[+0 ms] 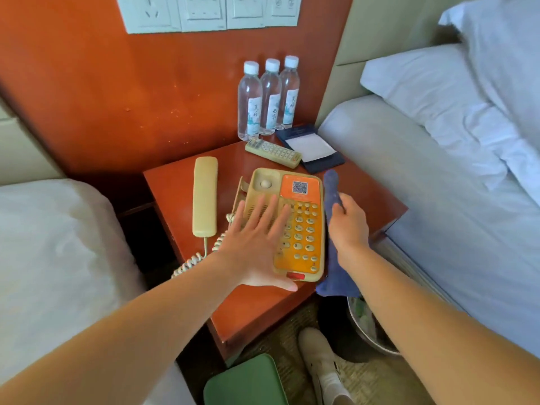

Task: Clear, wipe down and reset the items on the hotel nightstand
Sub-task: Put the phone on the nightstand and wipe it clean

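A cream and orange telephone base (302, 226) sits on the red-brown nightstand (257, 311). My left hand (257, 244) lies flat on the base's left half with fingers spread. The cream handset (205, 197) lies off the cradle to the left, joined by a coiled cord (193, 260). My right hand (347, 226) grips a blue cloth (333, 258) against the base's right side. At the back stand three water bottles (270, 99), with a remote control (273, 153) and a dark notepad holder (311, 147) in front of them.
Beds with white linen flank the nightstand on the left (52, 258) and right (453, 176). A switch panel (207, 11) is on the orange wall. On the floor below are a bin (368, 325), a green object (248, 384) and a shoe (321, 363).
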Available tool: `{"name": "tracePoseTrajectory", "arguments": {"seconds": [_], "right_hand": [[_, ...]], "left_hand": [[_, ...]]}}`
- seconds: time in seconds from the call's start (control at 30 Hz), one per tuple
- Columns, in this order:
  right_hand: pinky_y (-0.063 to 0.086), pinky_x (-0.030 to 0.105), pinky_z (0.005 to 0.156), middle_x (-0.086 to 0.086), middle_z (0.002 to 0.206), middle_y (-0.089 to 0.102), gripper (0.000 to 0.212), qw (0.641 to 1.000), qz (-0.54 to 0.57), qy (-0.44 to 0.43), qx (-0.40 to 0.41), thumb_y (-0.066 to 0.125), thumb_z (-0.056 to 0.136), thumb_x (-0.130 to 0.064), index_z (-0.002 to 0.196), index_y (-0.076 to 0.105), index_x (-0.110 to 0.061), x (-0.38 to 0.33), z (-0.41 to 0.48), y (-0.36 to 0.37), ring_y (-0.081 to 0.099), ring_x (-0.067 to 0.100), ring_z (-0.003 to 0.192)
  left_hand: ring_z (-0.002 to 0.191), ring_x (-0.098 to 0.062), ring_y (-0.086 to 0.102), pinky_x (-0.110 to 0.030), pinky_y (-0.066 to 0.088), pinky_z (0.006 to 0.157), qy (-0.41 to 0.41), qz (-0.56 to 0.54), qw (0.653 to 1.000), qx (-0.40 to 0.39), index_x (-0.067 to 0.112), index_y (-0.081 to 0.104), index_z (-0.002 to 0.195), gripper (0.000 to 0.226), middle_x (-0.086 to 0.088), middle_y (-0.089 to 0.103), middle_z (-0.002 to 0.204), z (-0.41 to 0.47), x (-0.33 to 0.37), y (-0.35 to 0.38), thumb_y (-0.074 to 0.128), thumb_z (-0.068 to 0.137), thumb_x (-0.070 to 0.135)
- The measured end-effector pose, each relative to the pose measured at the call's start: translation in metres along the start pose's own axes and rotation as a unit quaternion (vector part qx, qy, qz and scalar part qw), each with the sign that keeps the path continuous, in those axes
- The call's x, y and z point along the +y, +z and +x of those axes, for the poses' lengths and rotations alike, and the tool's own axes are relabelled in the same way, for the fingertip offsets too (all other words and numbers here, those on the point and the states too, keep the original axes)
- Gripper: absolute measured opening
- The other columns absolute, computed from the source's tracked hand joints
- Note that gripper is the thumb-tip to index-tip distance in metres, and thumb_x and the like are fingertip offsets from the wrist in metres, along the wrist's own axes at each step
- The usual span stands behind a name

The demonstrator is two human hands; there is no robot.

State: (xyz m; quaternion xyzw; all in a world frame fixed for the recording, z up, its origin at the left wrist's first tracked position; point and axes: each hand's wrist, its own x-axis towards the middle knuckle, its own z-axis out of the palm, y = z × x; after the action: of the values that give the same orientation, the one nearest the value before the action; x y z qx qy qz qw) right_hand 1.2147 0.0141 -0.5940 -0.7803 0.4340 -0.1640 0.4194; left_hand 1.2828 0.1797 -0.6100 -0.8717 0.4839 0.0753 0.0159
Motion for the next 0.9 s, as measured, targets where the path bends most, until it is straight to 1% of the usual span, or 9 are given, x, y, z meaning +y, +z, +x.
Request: {"name": "tracePoseTrajectory", "arguments": {"seconds": [0.1, 0.17, 0.27, 0.43, 0.5, 0.63, 0.77, 0.83, 0.9], "right_hand": [[0.045, 0.037, 0.089, 0.014, 0.128, 0.059, 0.037, 0.989, 0.065, 0.116, -0.064, 0.039, 0.1, -0.021, 0.134, 0.051, -0.013, 0.011, 0.023, 0.008, 0.056, 0.035, 0.114], [0.047, 0.042, 0.096, 0.012, 0.131, 0.058, 0.045, 0.978, 0.118, 0.157, -0.071, 0.041, 0.099, -0.019, 0.143, 0.044, -0.013, 0.013, 0.03, 0.01, 0.057, 0.033, 0.115], [0.047, 0.035, 0.084, 0.017, 0.127, 0.058, 0.038, 0.956, 0.178, 0.222, -0.071, 0.04, 0.1, -0.013, 0.137, 0.047, -0.005, 0.011, 0.035, 0.007, 0.058, 0.033, 0.112], [0.046, 0.05, 0.1, 0.015, 0.119, 0.064, 0.015, 0.939, 0.256, 0.21, -0.091, 0.046, 0.1, -0.021, 0.096, 0.06, -0.016, 0.007, 0.035, -0.004, 0.061, 0.032, 0.108], [0.046, 0.05, 0.101, 0.011, 0.123, 0.063, 0.015, 0.935, 0.293, 0.178, -0.094, 0.046, 0.1, -0.023, 0.098, 0.061, -0.021, -0.002, 0.036, -0.008, 0.06, 0.031, 0.111], [0.047, 0.046, 0.102, 0.01, 0.128, 0.062, 0.032, 0.872, 0.461, 0.125, -0.112, 0.041, 0.103, -0.022, 0.132, 0.053, -0.018, -0.034, 0.034, -0.02, 0.061, 0.028, 0.115], [0.055, 0.032, 0.082, 0.01, 0.108, 0.069, 0.021, 0.856, 0.495, 0.038, -0.144, 0.04, 0.104, -0.015, 0.109, 0.06, -0.016, -0.068, 0.015, -0.033, 0.066, 0.024, 0.1], [0.055, 0.037, 0.09, 0.012, 0.11, 0.069, 0.024, 0.872, 0.466, -0.008, -0.149, 0.04, 0.103, -0.013, 0.105, 0.063, -0.016, -0.076, 0.003, -0.028, 0.066, 0.026, 0.103], [0.049, 0.045, 0.099, 0.012, 0.11, 0.07, 0.025, 0.889, 0.433, -0.037, -0.148, 0.041, 0.102, -0.011, 0.103, 0.066, -0.017, -0.077, -0.007, -0.021, 0.065, 0.029, 0.108]], "left_hand": [[0.142, -0.032, -0.034, -0.068, -0.016, 0.109, -0.045, 0.013, 0.999, 0.015, 0.021, -0.034, 0.146, 0.141, -0.011, -0.036, 0.155, 0.01, 0.016, 0.009, 0.039, 0.054, 0.1], [0.143, -0.037, -0.03, -0.066, -0.013, 0.111, -0.048, 0.015, 0.998, 0.027, 0.018, -0.031, 0.148, 0.143, -0.015, -0.033, 0.156, 0.011, 0.021, 0.011, 0.043, 0.055, 0.098], [0.143, -0.044, -0.026, -0.061, -0.008, 0.116, -0.039, -0.008, 0.998, 0.041, 0.017, -0.023, 0.152, 0.138, -0.021, -0.027, 0.157, 0.011, 0.026, 0.011, 0.054, 0.06, 0.088], [0.143, -0.039, -0.029, -0.053, -0.016, 0.117, -0.045, -0.112, 0.99, 0.068, 0.03, -0.02, 0.152, 0.131, -0.014, -0.029, 0.158, 0.014, 0.024, 0.005, 0.057, 0.061, 0.084], [0.145, -0.034, -0.026, -0.048, -0.015, 0.117, -0.049, -0.189, 0.977, 0.09, 0.035, -0.014, 0.153, 0.13, -0.009, -0.024, 0.16, 0.017, 0.022, -0.005, 0.057, 0.055, 0.084], [0.15, -0.013, -0.013, -0.041, 0.001, 0.122, -0.04, -0.427, 0.896, 0.113, 0.042, 0.001, 0.154, 0.128, 0.005, -0.007, 0.164, 0.019, 0.016, -0.029, 0.068, 0.05, 0.075], [0.14, 0.001, 0.032, -0.032, 0.028, 0.117, 0.027, -0.618, 0.777, 0.117, 0.026, 0.013, 0.154, 0.113, 0.013, 0.034, 0.152, 0.019, 0.011, -0.038, 0.078, 0.064, 0.048], [0.135, 0.001, 0.04, -0.03, 0.033, 0.115, 0.041, -0.63, 0.767, 0.112, 0.026, 0.019, 0.152, 0.106, 0.013, 0.043, 0.146, 0.016, 0.01, -0.04, 0.08, 0.065, 0.034], [0.129, 0.006, 0.044, -0.017, 0.038, 0.106, 0.056, -0.629, 0.767, 0.117, 0.036, 0.025, 0.144, 0.095, 0.015, 0.048, 0.138, 0.015, 0.011, -0.043, 0.079, 0.067, 0.017]]}}
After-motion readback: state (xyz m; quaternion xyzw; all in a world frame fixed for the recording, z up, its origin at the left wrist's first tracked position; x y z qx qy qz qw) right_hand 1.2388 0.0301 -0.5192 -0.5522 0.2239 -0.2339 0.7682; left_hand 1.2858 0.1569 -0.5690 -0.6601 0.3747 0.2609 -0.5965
